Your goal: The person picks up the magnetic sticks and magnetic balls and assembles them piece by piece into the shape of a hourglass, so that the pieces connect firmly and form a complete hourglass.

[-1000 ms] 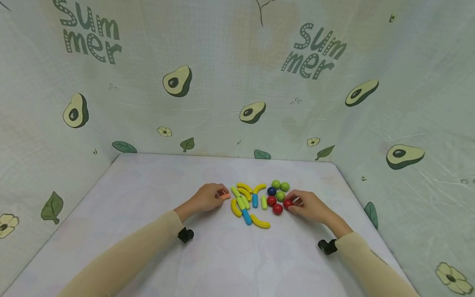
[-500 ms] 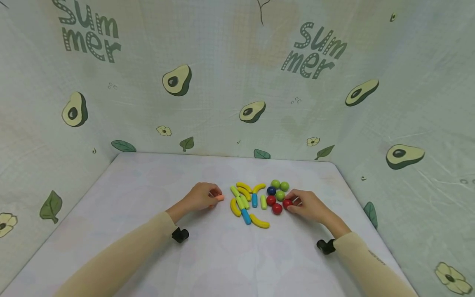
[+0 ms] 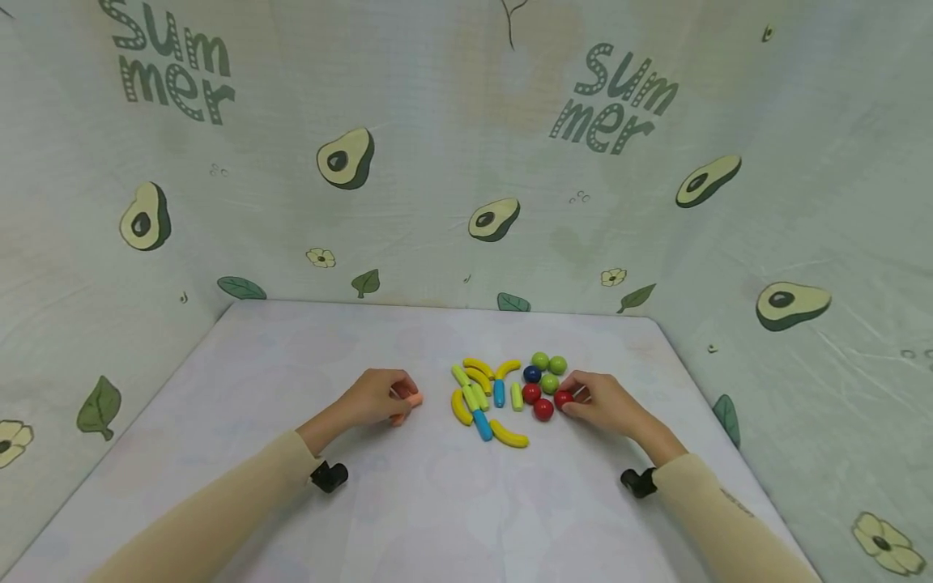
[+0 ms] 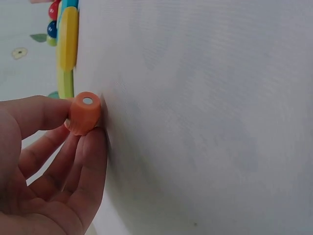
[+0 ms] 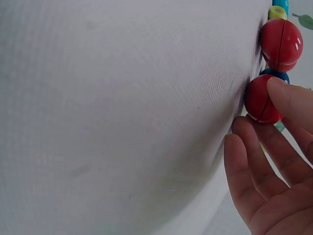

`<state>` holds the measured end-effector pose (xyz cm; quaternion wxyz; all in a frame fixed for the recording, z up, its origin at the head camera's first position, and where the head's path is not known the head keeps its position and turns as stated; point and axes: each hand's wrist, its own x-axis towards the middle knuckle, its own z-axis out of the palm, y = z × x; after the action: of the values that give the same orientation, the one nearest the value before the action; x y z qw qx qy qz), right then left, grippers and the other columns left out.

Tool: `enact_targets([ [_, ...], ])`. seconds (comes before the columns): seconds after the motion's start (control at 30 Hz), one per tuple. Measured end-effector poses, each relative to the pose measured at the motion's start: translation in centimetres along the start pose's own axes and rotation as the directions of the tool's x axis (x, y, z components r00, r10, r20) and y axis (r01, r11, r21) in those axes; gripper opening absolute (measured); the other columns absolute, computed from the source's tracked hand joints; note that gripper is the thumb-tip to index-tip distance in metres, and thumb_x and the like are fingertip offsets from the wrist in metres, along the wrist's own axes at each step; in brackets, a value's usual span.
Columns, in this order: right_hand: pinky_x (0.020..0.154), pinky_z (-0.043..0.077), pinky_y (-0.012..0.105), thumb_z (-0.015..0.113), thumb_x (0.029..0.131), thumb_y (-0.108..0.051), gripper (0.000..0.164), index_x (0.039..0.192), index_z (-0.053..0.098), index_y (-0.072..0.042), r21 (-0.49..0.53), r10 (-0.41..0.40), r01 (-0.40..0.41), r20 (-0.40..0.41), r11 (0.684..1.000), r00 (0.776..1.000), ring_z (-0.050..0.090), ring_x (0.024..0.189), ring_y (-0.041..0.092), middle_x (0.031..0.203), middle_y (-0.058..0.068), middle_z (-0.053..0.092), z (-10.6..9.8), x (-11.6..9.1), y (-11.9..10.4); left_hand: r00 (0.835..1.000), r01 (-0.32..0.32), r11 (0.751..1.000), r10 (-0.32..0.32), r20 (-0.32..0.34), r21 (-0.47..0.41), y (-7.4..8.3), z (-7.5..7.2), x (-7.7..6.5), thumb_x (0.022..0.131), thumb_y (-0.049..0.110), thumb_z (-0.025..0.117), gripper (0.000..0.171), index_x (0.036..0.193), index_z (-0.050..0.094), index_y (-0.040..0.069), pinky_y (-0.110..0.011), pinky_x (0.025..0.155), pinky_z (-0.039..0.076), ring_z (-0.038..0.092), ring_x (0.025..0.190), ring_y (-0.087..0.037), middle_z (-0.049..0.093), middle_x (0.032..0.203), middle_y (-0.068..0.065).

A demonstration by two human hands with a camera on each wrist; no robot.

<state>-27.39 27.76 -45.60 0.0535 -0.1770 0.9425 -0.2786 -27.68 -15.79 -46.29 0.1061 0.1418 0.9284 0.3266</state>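
My left hand (image 3: 379, 397) pinches a short orange magnetic stick (image 4: 85, 115) between thumb and fingers, just over the table. A round silver spot shows on its end in the left wrist view. To the right, apart from it, lie yellow curved sticks (image 3: 509, 435), lime green sticks (image 3: 517, 397) and blue sticks (image 3: 483, 426). My right hand (image 3: 605, 402) holds a red ball (image 5: 261, 100), thumb on top and fingertips below. Beside that ball sit another red ball (image 3: 543, 410), a dark blue ball (image 3: 532, 374) and several green balls (image 3: 557, 365).
A pale cloth covers the table (image 3: 437, 510). Behind it and along both sides hangs a printed curtain (image 3: 437, 97) with avocados and leaves. Both sleeves carry a small black wrist camera (image 3: 330, 476).
My left hand has drawn away from the sticks, leftward and slightly nearer, taking the orange magnetic stick along. My right hand stays at the red ball.
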Motion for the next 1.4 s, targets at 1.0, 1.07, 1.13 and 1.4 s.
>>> enact_targets([
  [1.0,0.089,0.061,0.044,0.08,0.096,-0.014,0.025,0.119,0.07,-0.011,0.03,0.053,-0.052,-0.062,0.998,0.997,0.069,0.1,0.021,0.107,0.002,0.073,0.7,-0.6,0.2,0.999,0.041,0.999,-0.041,0.008,0.002,-0.2,-1.1,-1.6,0.092,0.018,0.081,0.018,0.109,0.075,0.016,-0.033,0.077,0.053,0.064,0.087,-0.014,0.072,0.094,0.004],
  [1.07,0.091,0.061,0.046,0.08,0.096,-0.014,0.026,0.12,0.07,-0.01,0.038,0.055,-0.053,-0.07,0.998,0.996,0.07,0.102,0.022,0.109,0.003,0.074,0.7,-0.8,0.3,0.999,0.037,0.999,-0.037,0.01,0.001,-0.2,-1.1,-1.6,0.092,0.019,0.081,0.018,0.109,0.074,0.016,-0.033,0.076,0.053,0.064,0.086,-0.013,0.072,0.093,0.004],
  [1.13,0.092,0.061,0.045,0.08,0.096,-0.013,0.026,0.12,0.07,-0.011,0.042,0.059,-0.056,-0.077,0.998,0.995,0.071,0.103,0.022,0.109,0.003,0.074,0.7,-1.1,0.4,0.999,0.033,0.999,-0.033,0.01,-0.002,-0.2,-1.0,-1.7,0.093,0.019,0.081,0.018,0.109,0.074,0.016,-0.032,0.076,0.053,0.065,0.085,-0.013,0.072,0.092,0.005],
  [1.4,0.085,0.062,0.04,0.079,0.096,-0.011,0.024,0.119,0.071,-0.012,0.037,0.017,-0.014,-0.089,0.999,0.996,0.069,0.099,0.019,0.112,0.002,0.073,0.5,-1.3,0.3,0.999,0.034,0.999,-0.033,0.018,-0.023,0.5,-1.1,-2.2,0.094,0.012,0.077,0.017,0.111,0.073,0.013,-0.033,0.079,0.053,0.066,0.072,-0.011,0.071,0.091,0.002],
])
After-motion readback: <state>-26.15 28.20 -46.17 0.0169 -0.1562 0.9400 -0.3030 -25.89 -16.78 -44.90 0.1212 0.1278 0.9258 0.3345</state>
